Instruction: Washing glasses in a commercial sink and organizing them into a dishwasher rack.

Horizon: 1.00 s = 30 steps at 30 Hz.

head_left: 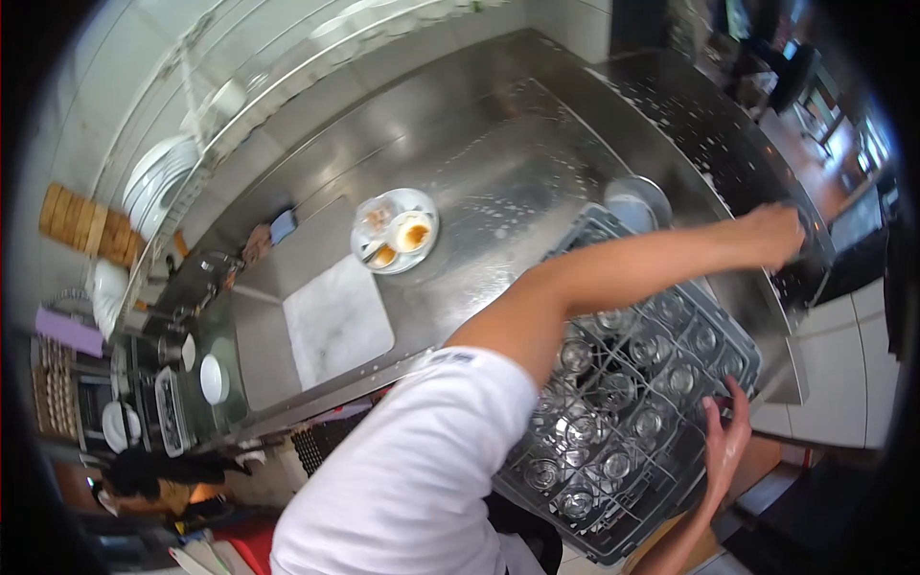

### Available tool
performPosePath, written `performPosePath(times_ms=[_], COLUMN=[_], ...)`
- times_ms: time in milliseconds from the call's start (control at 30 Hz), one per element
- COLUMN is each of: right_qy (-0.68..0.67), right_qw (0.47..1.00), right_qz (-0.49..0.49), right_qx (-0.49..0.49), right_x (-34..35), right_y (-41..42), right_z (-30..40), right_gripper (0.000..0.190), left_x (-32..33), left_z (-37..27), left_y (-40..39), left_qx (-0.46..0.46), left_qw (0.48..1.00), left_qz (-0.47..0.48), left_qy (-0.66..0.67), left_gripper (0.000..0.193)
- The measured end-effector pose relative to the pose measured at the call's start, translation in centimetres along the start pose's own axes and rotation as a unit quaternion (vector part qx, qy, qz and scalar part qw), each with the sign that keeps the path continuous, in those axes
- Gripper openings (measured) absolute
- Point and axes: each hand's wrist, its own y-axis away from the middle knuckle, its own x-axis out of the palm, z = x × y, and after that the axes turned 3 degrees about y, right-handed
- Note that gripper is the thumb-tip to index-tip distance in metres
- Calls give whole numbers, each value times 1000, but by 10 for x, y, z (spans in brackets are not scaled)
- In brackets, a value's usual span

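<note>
My left arm, in a white sleeve, reaches across a grey plastic dish rack filled with upturned clear glasses. Its hand is blurred and curled over the dark wet counter beyond the rack; whether it holds something cannot be told. Beside the rack's near right edge is my right hand, its fingers spread close to the rim. A round clear or metal container stands behind the rack, partly hidden by my left arm. Used small dishes with brown remains lie on a white plate on the steel counter.
A white board lies left of the plate. Above it, a wire shelf bears stacked white plates. A white bowl and egg trays are further left. The counter's raised steel edge runs beyond the rack.
</note>
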Motion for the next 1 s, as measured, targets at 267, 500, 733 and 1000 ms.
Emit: performPosePath(times_ms=[267, 500, 733, 1000], right_qy=[-182, -273, -547, -668], right_qw=[909, 733, 571, 431], right_qz=[118, 552, 574, 568], right_qx=[-355, -289, 214, 214], right_x=[71, 298, 558, 551], right_y=[72, 243, 319, 375], right_z=[202, 359, 442, 447], right_gripper=[93, 111, 53, 70], left_x=[-237, -325, -341, -392], left_z=[-152, -220, -133, 71], left_y=[418, 705, 915, 991], left_qx=[-183, -469, -525, -636], left_qw=[982, 804, 616, 607], left_qz=[-34, -69, -362, -414], left_qy=[42, 361, 462, 235], left_gripper=[14, 17, 24, 25])
